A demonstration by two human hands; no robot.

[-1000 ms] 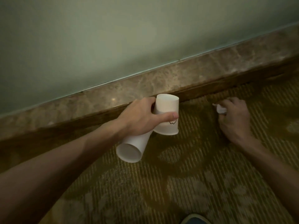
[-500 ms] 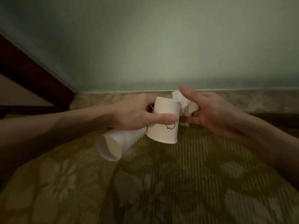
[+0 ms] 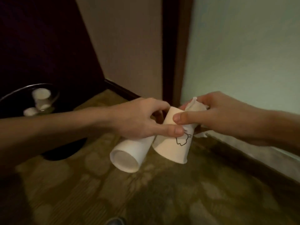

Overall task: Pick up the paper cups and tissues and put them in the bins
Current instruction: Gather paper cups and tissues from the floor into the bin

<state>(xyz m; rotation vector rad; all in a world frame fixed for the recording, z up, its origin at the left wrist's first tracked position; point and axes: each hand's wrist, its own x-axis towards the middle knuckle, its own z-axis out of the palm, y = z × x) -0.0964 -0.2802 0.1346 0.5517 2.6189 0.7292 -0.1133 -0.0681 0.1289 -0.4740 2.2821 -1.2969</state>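
Left hand (image 3: 138,119): your fingers (image 3: 168,131) grip two white paper cups (image 3: 172,148), right of black round bin (image 3: 21,89) | right hand (image 3: 227,117): pinching crumpled white tissue (image 3: 195,106)

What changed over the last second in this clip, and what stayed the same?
The right hand lifted the tissue off the carpet and brought it up against the printed cup, its thumb now on that cup. The view swung left, bringing a dark bin holding discarded cups into sight. The left hand still grips the printed cup and the plain cup.
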